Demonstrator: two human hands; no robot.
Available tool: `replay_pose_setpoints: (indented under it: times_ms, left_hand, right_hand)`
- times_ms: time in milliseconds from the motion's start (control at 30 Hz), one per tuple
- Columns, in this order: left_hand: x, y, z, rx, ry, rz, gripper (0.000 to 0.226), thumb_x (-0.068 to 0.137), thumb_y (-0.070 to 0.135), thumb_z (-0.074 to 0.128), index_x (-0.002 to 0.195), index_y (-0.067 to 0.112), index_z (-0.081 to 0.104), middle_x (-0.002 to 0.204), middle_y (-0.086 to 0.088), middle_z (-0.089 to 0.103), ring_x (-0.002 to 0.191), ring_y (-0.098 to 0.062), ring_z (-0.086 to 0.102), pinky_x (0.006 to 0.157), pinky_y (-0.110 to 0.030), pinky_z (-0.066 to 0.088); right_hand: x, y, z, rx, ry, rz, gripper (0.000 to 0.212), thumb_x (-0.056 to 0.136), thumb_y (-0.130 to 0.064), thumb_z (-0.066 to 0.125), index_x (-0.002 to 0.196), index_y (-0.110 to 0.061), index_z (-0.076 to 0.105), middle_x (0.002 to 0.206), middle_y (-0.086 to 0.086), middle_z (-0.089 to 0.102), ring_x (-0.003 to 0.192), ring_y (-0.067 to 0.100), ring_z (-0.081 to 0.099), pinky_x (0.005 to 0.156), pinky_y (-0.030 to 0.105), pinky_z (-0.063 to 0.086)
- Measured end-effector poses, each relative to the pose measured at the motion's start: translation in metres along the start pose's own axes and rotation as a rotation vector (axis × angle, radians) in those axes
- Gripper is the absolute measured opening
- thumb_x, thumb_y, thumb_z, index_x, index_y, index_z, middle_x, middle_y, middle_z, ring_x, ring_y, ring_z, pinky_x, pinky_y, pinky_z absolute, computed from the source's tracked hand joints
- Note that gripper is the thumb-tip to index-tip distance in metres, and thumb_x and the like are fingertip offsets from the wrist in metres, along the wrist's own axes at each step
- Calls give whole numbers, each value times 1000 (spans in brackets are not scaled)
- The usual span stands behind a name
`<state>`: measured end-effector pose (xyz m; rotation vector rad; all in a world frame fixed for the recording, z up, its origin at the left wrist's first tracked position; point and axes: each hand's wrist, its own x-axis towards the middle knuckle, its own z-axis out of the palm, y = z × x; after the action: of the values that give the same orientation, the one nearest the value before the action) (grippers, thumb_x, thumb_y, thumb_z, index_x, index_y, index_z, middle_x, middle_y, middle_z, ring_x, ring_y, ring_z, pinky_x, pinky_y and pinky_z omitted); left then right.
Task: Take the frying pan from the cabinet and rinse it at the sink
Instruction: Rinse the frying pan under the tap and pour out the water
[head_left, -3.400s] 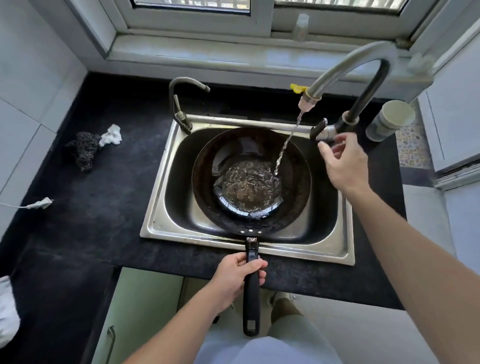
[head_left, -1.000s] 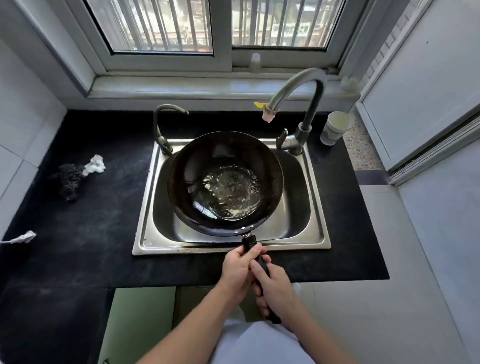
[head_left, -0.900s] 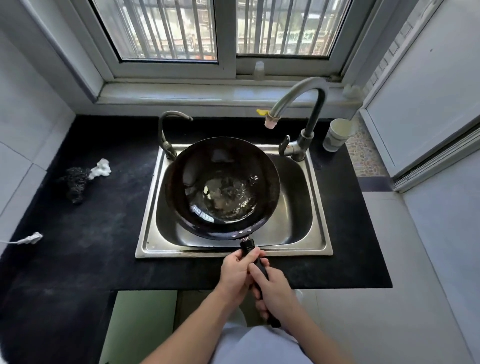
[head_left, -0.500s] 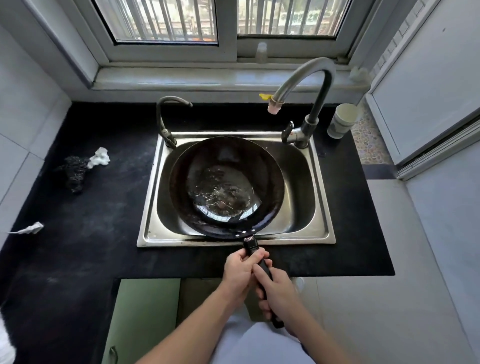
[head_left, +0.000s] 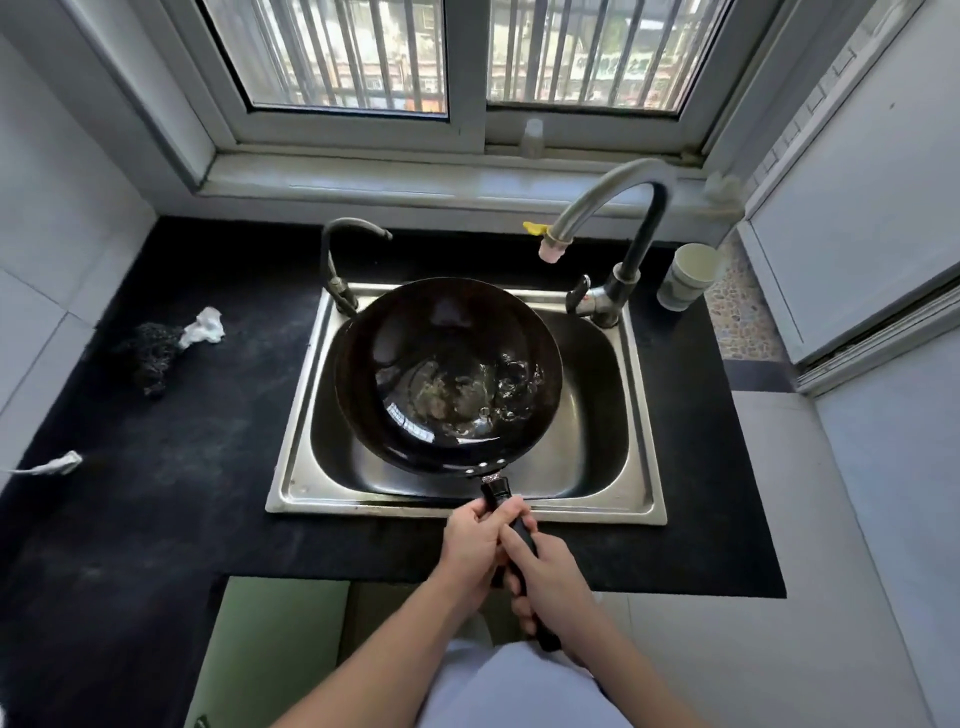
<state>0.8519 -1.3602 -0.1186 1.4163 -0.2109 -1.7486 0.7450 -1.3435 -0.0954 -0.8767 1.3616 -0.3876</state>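
The black frying pan (head_left: 415, 332) is held over the steel sink (head_left: 641, 467), its bowl holding a pool of water that sits toward the right side. Its black handle runs back over the sink's front rim toward me. My left hand (head_left: 475, 540) grips the handle close to the pan. My right hand (head_left: 550, 582) grips the handle just behind it. The tall faucet (head_left: 613, 202) arches over the pan's right rear, and no water runs from its spout.
A second small tap (head_left: 337, 254) stands at the sink's back left. A paper cup (head_left: 688, 275) sits at the back right of the black counter (head_left: 156, 493). A dark scouring pad with a white scrap (head_left: 171, 345) lies left. A white plug (head_left: 57, 464) lies at the far left.
The faucet stream seen earlier has stopped and my right hand has left the tap lever for the handle. Over the last second the water has swirled from the pan's middle toward its right side.
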Motion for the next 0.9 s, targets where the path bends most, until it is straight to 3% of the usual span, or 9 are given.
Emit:
replay_pose_setpoints:
  times_ms: [100,200,533,733,900]
  left_hand:
    - [-1,2,-7,-20,23,5,14,94,14,62,91,0,66,78,-14,69,65,-24,66,45,-30,50]
    - [-1,1,-16,-50,47,2,12,92,12,64,91,0,67,75,-12,70,69,-25,67,60,-36,52]
    - [0,-8,-27,-20,40,-34,15,91,8,65,98,-5,67,74,-13,70,72,-26,68,69,-39,54]
    - [0,1,-16,41,9,-55,12,92,13,65,91,0,65,75,-13,70,62,-25,66,41,-28,48]
    - [-3,13,-13,44,-1,-24,16,93,15,63,92,-1,63,74,-11,68,57,-26,63,36,-27,44]
  right_hand:
    - [5,0,5,-44,-25,-18,38,104,-36,51,83,-5,57,55,5,51,35,16,43,34,24,37]
    - [7,2,9,-92,-32,-11,38,102,-38,53,82,-6,58,56,5,53,37,16,45,36,27,38]
    - [-3,12,20,-51,-4,27,35,103,-36,53,80,-10,54,55,3,51,37,16,43,36,27,38]
    - [3,9,13,-36,19,13,37,102,-37,53,78,-9,55,54,2,51,36,16,42,36,25,37]
    - [7,-1,13,-12,-17,-7,36,103,-35,52,84,-6,56,56,5,51,36,15,42,36,25,38]
